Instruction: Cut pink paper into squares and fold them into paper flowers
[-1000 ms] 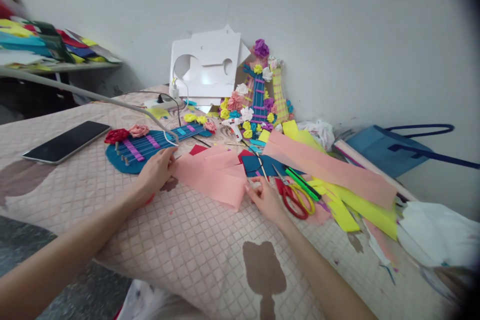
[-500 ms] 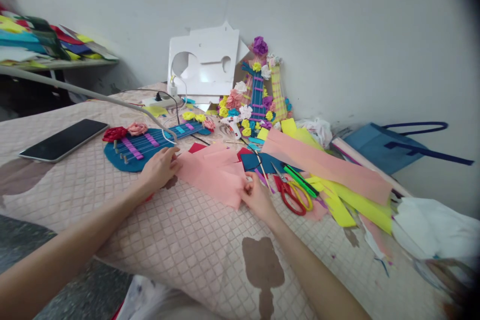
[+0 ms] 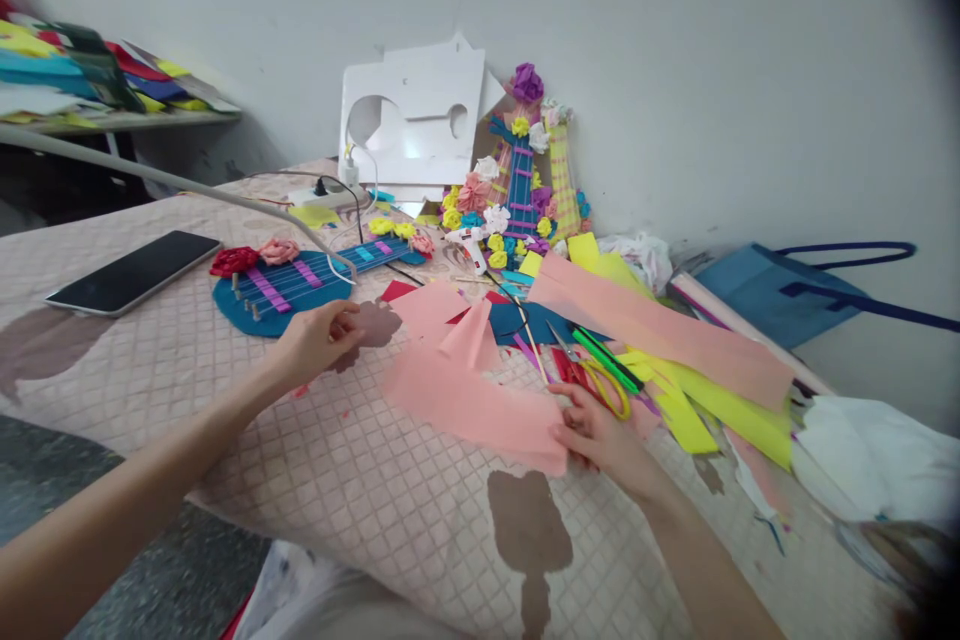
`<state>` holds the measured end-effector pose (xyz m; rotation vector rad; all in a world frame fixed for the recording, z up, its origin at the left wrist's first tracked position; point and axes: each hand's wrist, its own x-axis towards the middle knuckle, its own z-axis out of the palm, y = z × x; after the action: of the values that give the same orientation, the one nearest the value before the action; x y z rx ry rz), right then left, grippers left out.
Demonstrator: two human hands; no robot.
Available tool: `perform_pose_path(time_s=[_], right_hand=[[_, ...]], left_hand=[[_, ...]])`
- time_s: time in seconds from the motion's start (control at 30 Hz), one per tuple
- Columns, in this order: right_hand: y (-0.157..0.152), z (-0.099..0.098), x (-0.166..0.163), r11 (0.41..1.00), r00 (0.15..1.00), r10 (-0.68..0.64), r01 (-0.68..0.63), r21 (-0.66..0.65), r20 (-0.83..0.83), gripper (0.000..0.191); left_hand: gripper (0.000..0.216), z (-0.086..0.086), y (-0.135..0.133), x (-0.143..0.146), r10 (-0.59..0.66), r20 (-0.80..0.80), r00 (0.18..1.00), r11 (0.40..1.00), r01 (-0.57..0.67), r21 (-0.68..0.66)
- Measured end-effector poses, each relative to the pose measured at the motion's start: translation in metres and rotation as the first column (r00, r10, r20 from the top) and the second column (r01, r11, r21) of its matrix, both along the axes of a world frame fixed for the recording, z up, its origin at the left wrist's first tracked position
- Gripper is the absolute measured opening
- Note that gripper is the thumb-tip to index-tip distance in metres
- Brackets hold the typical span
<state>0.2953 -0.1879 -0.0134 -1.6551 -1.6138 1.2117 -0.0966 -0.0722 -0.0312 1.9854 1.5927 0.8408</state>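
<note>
In the head view, my right hand [image 3: 604, 435] pinches the right end of a strip of pink crepe paper [image 3: 472, 415], which stretches leftward just above the table. Behind the strip lie more pieces of pink crepe paper [image 3: 427, 310], one of them folded upright. My left hand [image 3: 319, 345] hovers off the strip's left side with loosely curled fingers, a gap before the thumb and nothing in it. Next to it lies a blue paper guitar [image 3: 300, 285] with strings, purple bands and paper flowers. Beyond my right hand are yellow-handled scissors [image 3: 609, 390] and a green cutter [image 3: 606, 358].
A tablet [image 3: 135, 272] lies at left. A white glue gun [image 3: 469, 248], flower-decorated guitars [image 3: 520, 185] and white cut-out boards [image 3: 412, 120] stand at the back. A lamp arm [image 3: 225, 195] crosses from the left. Yellow paper [image 3: 682, 420] and a blue bag [image 3: 772, 290] are at right.
My right hand has moved right and nearer with the end of the pink strip, spreading it out. My left hand has come off the pink paper.
</note>
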Motion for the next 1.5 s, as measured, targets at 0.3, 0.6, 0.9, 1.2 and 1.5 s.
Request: perform_pose_path(time_s=[0.3, 0.6, 0.9, 1.2, 1.5], right_hand=[[-0.014, 0.019, -0.007, 0.887, 0.911, -0.202, 0.014, 0.462, 0.36, 0.028], [0.04, 0.003, -0.116, 0.789, 0.848, 0.118, -0.396, 0.47, 0.517, 0.014], [0.071, -0.016, -0.129, 0.827, 0.796, 0.067, -0.381, 0.413, 0.601, 0.006], [0.075, -0.012, -0.123, 0.82, 0.851, 0.088, -0.356, 0.447, 0.517, 0.012], [0.076, -0.013, -0.122, 0.815, 0.886, 0.088, -0.327, 0.478, 0.456, 0.018]], left_hand=[[0.033, -0.004, -0.015, 0.027, -0.209, 0.037, 0.977, 0.978, 0.21, -0.012], [0.024, -0.008, -0.02, 0.048, -0.288, 0.024, 0.957, 0.954, 0.288, -0.08], [0.031, -0.009, -0.011, 0.052, -0.279, 0.036, 0.959, 0.953, 0.282, -0.11], [0.037, -0.002, -0.006, 0.061, -0.342, 0.107, 0.933, 0.919, 0.356, -0.166], [0.021, 0.004, -0.013, 0.067, -0.373, -0.024, 0.928, 0.916, 0.363, -0.173]])
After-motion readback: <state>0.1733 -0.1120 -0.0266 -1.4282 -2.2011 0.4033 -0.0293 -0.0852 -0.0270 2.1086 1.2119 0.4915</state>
